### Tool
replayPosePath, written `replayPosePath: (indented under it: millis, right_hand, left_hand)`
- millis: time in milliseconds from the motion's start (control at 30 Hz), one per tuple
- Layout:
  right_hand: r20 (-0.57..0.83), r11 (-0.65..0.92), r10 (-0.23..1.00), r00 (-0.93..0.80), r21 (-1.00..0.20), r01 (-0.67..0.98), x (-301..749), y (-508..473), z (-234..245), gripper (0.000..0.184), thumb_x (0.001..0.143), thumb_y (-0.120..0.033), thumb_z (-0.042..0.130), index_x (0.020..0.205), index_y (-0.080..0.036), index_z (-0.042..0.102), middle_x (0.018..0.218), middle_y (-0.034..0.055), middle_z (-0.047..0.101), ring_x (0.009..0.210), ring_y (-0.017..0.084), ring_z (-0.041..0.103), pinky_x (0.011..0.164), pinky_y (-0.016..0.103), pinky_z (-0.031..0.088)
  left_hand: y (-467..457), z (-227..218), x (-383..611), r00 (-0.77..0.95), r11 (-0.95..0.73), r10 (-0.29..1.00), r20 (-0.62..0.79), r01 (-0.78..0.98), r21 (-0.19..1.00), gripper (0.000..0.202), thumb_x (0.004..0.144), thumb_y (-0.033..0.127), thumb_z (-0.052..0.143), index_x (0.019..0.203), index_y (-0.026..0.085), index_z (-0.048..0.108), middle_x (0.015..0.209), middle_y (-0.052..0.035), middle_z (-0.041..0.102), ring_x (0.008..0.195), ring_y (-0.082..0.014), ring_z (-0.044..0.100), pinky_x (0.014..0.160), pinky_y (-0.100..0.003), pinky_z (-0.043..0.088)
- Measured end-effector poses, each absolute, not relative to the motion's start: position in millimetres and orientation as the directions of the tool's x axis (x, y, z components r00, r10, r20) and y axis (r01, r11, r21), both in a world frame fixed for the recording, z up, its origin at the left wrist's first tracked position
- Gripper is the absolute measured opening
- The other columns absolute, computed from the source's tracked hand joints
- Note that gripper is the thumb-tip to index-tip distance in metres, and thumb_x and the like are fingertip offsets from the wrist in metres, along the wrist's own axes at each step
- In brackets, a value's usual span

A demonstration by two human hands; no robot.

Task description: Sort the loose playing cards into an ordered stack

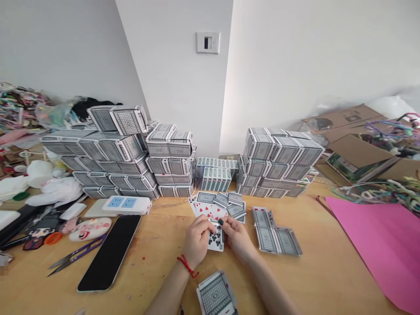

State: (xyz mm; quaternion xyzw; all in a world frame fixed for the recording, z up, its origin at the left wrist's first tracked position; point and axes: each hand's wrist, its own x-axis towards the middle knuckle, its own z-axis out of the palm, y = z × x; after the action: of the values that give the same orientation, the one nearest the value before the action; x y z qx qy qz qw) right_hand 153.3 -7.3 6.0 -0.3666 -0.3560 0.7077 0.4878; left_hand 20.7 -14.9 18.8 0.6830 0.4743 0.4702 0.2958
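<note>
My left hand (197, 238) and my right hand (236, 236) meet at the middle of the wooden table (157, 267), both pinching a face-up clubs card (216, 239) between them. Just beyond my fingers lies a spread of playing cards (216, 206), some face up with red hearts, some showing grey patterned backs. A flattened card box (275, 232) lies to the right of my right hand. A small stack of face-down cards (216, 295) rests near the table's front edge between my forearms. My left wrist wears a red string.
Stacks of grey card boxes stand at the back left (121, 153) and back right (278, 164). A black phone (110, 251), scissors (77, 256) and a power strip (126, 203) lie to the left. A pink sheet (380, 245) and cardboard boxes (357, 148) are on the right.
</note>
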Motion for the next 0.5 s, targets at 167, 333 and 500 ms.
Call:
replayPosePath:
  millis: [167,333,500]
  right_hand:
    - [-0.125,-0.182,0.978,-0.166,-0.901,-0.395,152.1,-8.0,3.3,0.027,0.067,-0.042,0.06,0.071,-0.017,0.052,0.058,-0.0029,0.05,0.049,0.009,0.042,0.048,0.02,0.034]
    - [-0.089,-0.125,0.99,-0.108,-0.905,-0.406,149.1,-7.9,1.6,0.027,0.067,-0.042,0.06,0.073,-0.017,0.052,0.06,-0.0022,0.053,0.051,0.009,0.045,0.05,0.02,0.035]
    - [-0.039,-0.069,0.995,-0.091,-0.933,-0.354,146.0,-10.7,8.0,0.024,0.07,-0.04,0.057,0.074,-0.017,0.051,0.063,-0.0007,0.056,0.055,0.011,0.049,0.054,0.022,0.037]
  left_hand:
    - [-15.7,22.7,23.9,0.113,-0.374,0.927,0.357,0.354,0.858,0.024,0.075,0.012,0.037,0.058,0.018,0.053,0.067,-0.0003,0.044,0.063,-0.012,0.046,0.06,-0.024,0.038]
    - [-16.3,28.4,24.0,0.098,-0.328,0.945,0.313,0.22,0.919,0.027,0.074,0.012,0.036,0.083,0.02,0.061,0.088,-0.0038,0.054,0.085,-0.016,0.049,0.076,-0.028,0.039]
    - [-16.2,24.4,25.9,-0.033,-0.132,0.99,0.136,0.121,0.984,0.029,0.075,0.025,0.044,0.1,0.017,0.054,0.085,-0.0036,0.058,0.074,-0.015,0.053,0.067,-0.026,0.042]
